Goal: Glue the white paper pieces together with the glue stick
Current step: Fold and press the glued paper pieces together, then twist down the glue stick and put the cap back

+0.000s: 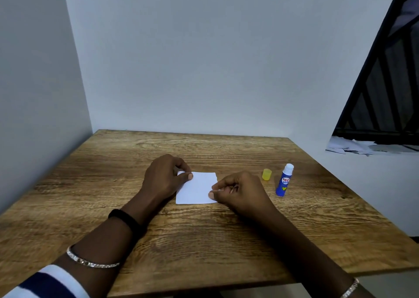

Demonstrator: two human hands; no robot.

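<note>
White paper (197,188) flat on table (136,241), mid-front. My left hand (164,175) pinches far-left corner, thumb on top. My right hand (238,191) pinches near-right corner, fingers curled. Cannot tell if one sheet or two stacked.
Risks:
- uneven pull from opposite corners could skew or crease layers
- wet glue at edge could grab fingertips or table
- glue stick (283,182) stands uncapped near right hand, yellow cap (266,174) beside it; a stray knock would topple it, and tip may dry

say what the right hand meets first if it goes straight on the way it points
The right hand pinches the white paper; past it, probably the left hand, depth unclear.
</note>
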